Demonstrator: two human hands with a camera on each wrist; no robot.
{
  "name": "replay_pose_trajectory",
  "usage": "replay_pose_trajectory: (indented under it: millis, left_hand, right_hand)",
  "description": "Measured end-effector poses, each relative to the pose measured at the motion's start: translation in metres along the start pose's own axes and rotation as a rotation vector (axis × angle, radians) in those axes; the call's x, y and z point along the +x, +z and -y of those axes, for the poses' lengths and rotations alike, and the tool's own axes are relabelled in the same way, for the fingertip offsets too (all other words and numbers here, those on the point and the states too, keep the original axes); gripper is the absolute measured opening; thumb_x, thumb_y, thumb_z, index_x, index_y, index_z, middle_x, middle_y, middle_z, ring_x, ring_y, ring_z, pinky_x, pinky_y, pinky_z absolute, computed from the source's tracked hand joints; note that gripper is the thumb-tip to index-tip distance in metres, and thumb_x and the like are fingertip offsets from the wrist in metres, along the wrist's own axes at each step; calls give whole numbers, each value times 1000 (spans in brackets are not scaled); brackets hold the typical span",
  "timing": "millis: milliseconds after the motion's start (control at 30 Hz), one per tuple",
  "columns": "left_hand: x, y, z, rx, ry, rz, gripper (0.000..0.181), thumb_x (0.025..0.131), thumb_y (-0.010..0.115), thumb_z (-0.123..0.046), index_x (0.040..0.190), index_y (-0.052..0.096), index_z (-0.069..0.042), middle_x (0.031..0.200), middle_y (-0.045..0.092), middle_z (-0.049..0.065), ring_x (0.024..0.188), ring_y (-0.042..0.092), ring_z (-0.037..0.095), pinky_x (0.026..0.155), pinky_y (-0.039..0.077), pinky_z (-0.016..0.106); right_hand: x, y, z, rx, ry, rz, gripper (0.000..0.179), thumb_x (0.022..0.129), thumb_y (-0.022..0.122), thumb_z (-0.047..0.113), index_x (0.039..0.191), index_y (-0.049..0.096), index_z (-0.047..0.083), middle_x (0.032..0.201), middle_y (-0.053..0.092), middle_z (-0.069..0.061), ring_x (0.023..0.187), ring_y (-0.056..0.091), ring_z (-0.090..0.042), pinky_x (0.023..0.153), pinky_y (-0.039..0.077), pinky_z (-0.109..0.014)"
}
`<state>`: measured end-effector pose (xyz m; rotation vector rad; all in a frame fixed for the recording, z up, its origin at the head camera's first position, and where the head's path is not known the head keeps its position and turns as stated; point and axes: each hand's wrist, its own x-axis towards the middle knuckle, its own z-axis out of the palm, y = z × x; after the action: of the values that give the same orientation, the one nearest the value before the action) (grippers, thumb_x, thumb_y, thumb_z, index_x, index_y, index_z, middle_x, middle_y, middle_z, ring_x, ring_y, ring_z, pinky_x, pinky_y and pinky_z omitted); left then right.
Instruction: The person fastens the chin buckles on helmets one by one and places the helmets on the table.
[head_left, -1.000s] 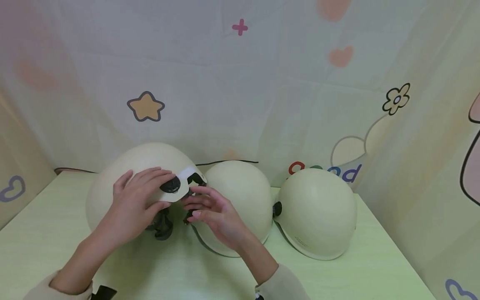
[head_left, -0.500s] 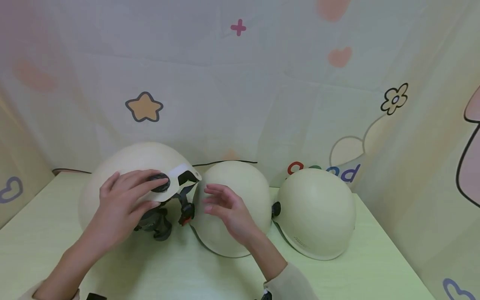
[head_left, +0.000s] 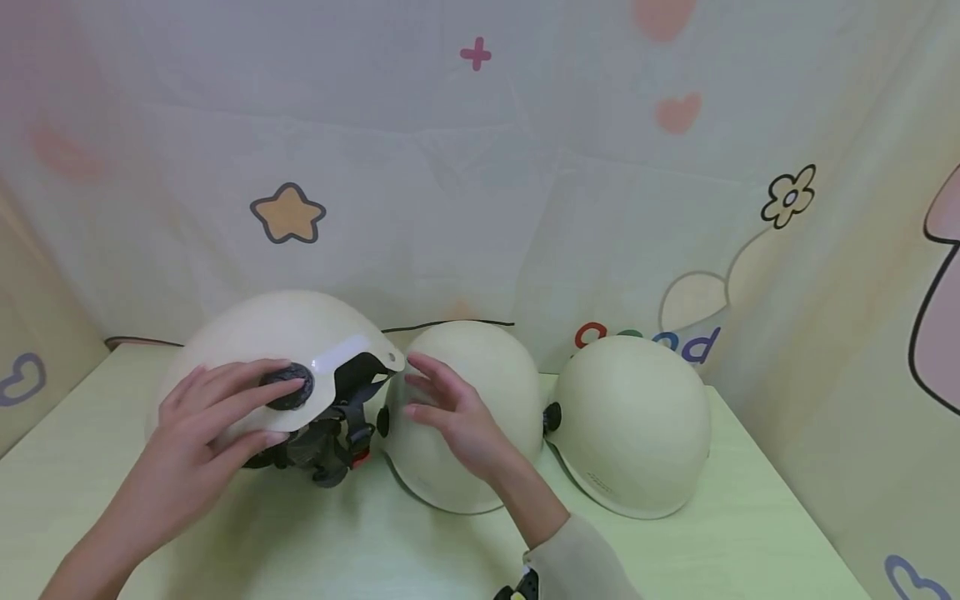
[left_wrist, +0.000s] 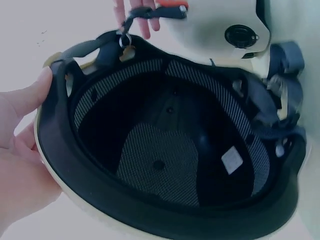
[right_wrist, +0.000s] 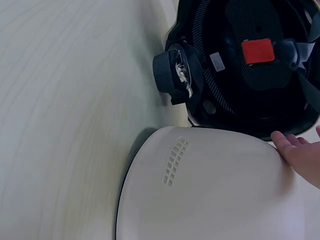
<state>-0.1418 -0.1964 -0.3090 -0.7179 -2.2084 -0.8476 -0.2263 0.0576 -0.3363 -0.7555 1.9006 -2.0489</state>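
My left hand [head_left: 198,425] holds the side of the leftmost cream helmet [head_left: 270,329], fingers by its round black knob [head_left: 288,387]. In the left wrist view the thumb [left_wrist: 40,87] presses the rim, and the dark padded lining [left_wrist: 160,160] faces the camera. That helmet is tilted, with black straps [head_left: 352,425] hanging below; a red buckle [right_wrist: 258,51] shows against the lining in the right wrist view. My right hand [head_left: 465,417] is relaxed, fingertips close to this helmet's front edge and overlapping the middle cream helmet [head_left: 487,350].
A third cream helmet [head_left: 637,425] stands to the right in the row, a black knob on its side. All are on a pale green table [head_left: 750,517]. A printed cloth [head_left: 465,192] hangs behind and at both sides.
The left helmet has turned and shifted left and slightly nearer, its front edge opening more to view. The left hand moved with it, leftward and down. The right hand drew back from the straps.
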Motion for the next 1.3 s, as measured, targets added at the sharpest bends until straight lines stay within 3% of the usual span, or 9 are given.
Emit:
replay_pose_trajectory:
  millis: [133, 233, 400, 633, 867, 1033, 1200, 1300]
  left_hand:
    - [-3, -5, -3, -42, -5, -12, 60, 63, 75, 6, 118, 62, -15, 128, 51, 0, 118, 36, 6, 103, 15, 31]
    - [-5, -8, -4, -54, -33, -22, 60, 64, 75, 8, 119, 62, -14, 130, 49, -1, 117, 36, 6, 93, 21, 17]
    - [-9, -13, -2, -62, -130, -20, 56, 73, 71, 7, 123, 59, -16, 133, 44, -4, 122, 30, 3, 89, 24, 7]
    - [-17, -19, 6, -39, -299, -34, 49, 83, 65, -4, 128, 55, -22, 136, 38, -10, 122, 27, -4, 85, 23, 2]
    - [-22, -20, 12, -60, -312, -72, 50, 84, 65, -2, 130, 54, -17, 136, 37, -10, 121, 28, -6, 87, 24, 0]
    - [-28, -22, 21, -10, -407, -123, 46, 89, 60, -10, 133, 50, -20, 136, 35, -12, 123, 26, -3, 88, 19, 2]
    - [-39, -25, 34, -61, -513, -188, 43, 92, 56, -11, 133, 49, -19, 131, 37, -12, 110, 33, -7, 85, 23, -1]
    - [-41, -26, 40, -90, -515, -193, 43, 92, 55, -9, 134, 48, -17, 130, 38, -11, 109, 34, -6, 81, 30, -1]
  right_hand:
    - [2, 1, 4, -34, -24, 24, 61, 85, 54, -9, 140, 33, 7, 143, 32, -8, 132, 28, -24, 101, 33, -37]
    - [3, 0, 7, -82, -52, 44, 62, 84, 56, -8, 140, 35, 10, 144, 32, -3, 132, 28, -18, 105, 27, -39]
    - [4, -3, 10, -124, -70, 92, 62, 85, 57, -5, 140, 35, 12, 144, 33, -1, 133, 26, -21, 106, 25, -42]
    - [0, -5, 1, -130, 43, 97, 56, 88, 56, -1, 139, 37, 10, 140, 38, -11, 127, 37, -29, 97, 39, -33]
    - [-5, 2, -11, -170, 101, 117, 47, 89, 56, 1, 133, 44, 8, 131, 48, -7, 119, 45, -28, 93, 41, -30]
    - [-10, 11, -19, -190, 160, 145, 45, 87, 59, 2, 130, 48, 9, 124, 53, -4, 117, 47, -27, 90, 43, -26]
    - [-12, 15, -30, -231, 155, 145, 45, 86, 61, 3, 129, 49, 7, 122, 54, -6, 114, 50, -24, 88, 43, -23]
    - [-12, 17, -36, -254, 138, 153, 46, 85, 61, 3, 129, 49, 6, 126, 53, -6, 114, 49, -26, 87, 43, -22]
